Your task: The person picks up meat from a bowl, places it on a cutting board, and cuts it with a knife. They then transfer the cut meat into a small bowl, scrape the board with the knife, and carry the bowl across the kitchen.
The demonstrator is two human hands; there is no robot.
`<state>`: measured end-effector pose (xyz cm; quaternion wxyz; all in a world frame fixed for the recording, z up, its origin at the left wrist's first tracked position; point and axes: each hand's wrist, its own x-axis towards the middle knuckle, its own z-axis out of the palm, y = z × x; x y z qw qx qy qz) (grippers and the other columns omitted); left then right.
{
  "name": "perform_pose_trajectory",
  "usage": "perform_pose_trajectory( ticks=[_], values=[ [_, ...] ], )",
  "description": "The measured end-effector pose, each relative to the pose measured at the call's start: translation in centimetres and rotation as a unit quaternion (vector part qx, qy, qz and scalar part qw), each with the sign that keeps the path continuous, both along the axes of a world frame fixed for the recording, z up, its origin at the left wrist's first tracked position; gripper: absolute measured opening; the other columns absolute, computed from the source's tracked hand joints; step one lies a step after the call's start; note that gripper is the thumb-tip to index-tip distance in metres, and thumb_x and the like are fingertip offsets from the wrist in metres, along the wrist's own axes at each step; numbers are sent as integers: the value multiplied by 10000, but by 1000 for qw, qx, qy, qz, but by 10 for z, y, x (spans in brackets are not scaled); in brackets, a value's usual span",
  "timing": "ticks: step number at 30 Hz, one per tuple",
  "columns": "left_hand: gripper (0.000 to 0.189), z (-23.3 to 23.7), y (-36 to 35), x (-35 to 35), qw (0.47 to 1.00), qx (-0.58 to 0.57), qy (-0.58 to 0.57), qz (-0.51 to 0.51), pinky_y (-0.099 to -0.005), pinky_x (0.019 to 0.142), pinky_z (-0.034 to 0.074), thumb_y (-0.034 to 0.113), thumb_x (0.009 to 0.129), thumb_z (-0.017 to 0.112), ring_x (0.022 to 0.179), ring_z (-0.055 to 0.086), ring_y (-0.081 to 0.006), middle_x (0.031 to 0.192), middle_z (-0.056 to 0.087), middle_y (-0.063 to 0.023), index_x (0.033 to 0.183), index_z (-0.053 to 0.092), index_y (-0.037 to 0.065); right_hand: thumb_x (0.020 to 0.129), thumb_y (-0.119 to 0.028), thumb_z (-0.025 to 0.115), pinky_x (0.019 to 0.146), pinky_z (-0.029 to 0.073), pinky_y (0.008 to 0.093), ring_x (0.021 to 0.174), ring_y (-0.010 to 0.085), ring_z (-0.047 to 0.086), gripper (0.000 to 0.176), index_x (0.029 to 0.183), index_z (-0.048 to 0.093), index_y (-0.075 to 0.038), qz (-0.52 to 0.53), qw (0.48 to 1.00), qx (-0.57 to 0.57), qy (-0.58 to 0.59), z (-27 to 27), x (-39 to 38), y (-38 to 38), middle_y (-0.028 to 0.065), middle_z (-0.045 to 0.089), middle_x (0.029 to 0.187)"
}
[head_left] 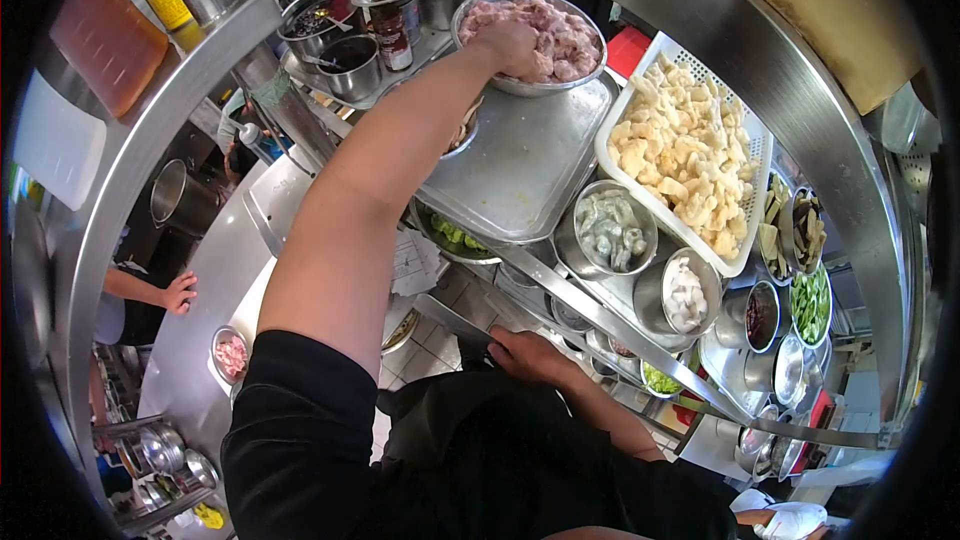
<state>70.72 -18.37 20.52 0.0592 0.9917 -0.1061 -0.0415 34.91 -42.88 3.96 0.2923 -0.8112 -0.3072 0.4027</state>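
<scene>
My left hand (508, 46) reaches into a steel bowl (562, 90) heaped with pink raw meat (550, 32). Its fingers are sunk in the meat and hidden, so their grip does not show. Low in front of my body, my right hand (530, 354) is closed around the handle of a knife (455, 320). The wide blade points to the left, clear of any food. Below the meat bowl lies a flat metal tray (510, 175), and a smaller bowl (462, 140) is partly hidden behind my left forearm.
Right of the tray stand a white basket (608, 155) of pale yellow pieces and several steel pots of ingredients. Sauce pots (350, 68) sit at the back left. A metal rail (610, 315) runs along the shelf front. Another person's hand (180, 293) rests on the left counter.
</scene>
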Motion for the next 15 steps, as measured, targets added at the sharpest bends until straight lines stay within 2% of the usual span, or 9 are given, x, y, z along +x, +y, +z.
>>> perform_pose_trajectory(
  ticks=[5, 6, 7, 8, 10, 11, 12, 13, 15],
  values=[
    [561, -33, 29, 54, 997, -36, -71, -5, -429, 933, 572, 473, 735, 797, 1051, 730, -318, 1116, 756, -188, 1094, 782, 42, 1056, -303, 487, 844, 481, 579, 981, 513, 630, 270, 1212, 498, -84, -17, 1000, -13, -4, -1, -1, -4, 291, 673, 998],
    [555, -52, 39, 87, 988, -138, -65, 28, -431, 929, 571, 469, 742, 790, 1044, 730, -319, 1112, 757, -187, 1097, 779, 42, 1056, -303, 487, 844, 481, 579, 981, 513, 630, 270, 1212, 498, -84, -19, 1000, -13, -3, -1, -2, -6, 291, 673, 998],
    [549, -48, 39, 88, 968, -237, -58, 61, -433, 926, 570, 464, 749, 784, 1037, 730, -320, 1108, 757, -186, 1101, 777, 42, 1055, -304, 487, 843, 482, 580, 983, 514, 630, 275, 1221, 498, -85, -26, 1000, -5, 0, -2, -2, -7, 292, 675, 1003],
    [549, -44, 38, 90, 968, -237, -56, 60, -433, 926, 570, 464, 749, 784, 1037, 730, -320, 1108, 757, -186, 1101, 777, 42, 1055, -305, 487, 842, 483, 581, 986, 515, 629, 281, 1230, 498, -86, -33, 999, 4, 2, -2, -3, -8, 293, 677, 1008],
    [535, 14, 23, 50, 973, -221, -31, 53, -432, 939, 568, 467, 762, 781, 1043, 729, -322, 1109, 757, -180, 1098, 777, 50, 1055, -305, 487, 840, 483, 581, 984, 515, 630, 281, 1231, 498, -87, -36, 999, 3, 4, -4, -3, -9, 291, 678, 1009],
    [535, 2, 16, 60, 973, -222, -31, 53, -432, 939, 568, 467, 762, 781, 1043, 729, -322, 1109, 757, -180, 1098, 777, 50, 1056, -305, 486, 839, 483, 581, 983, 514, 630, 280, 1232, 498, -87, -38, 999, 3, 6, -5, -3, -9, 290, 678, 1010],
    [514, -21, 8, 76, 988, -101, -114, -27, -432, 943, 568, 456, 773, 781, 1052, 728, -322, 1115, 755, -182, 1097, 780, 58, 1056, -305, 486, 839, 483, 581, 983, 514, 630, 280, 1232, 498, -87, -38, 999, 2, 7, -6, -3, -9, 290, 678, 1010],
    [492, -24, 2, 75, 975, 23, -195, -106, -432, 947, 569, 446, 784, 781, 1061, 727, -322, 1121, 754, -184, 1095, 783, 65, 1056, -306, 487, 838, 484, 581, 980, 514, 631, 280, 1232, 499, -88, -35, 999, -1, 4, -6, -3, -8, 290, 679, 1008],
    [475, -29, -13, 54, 981, 10, -155, -119, -436, 939, 572, 418, 773, 788, 1061, 727, -321, 1123, 752, -187, 1092, 784, 65, 1056, -307, 489, 837, 484, 580, 978, 513, 632, 280, 1232, 500, -89, -33, 999, -4, 0, -7, -3, -7, 289, 679, 1006]
  ],
)
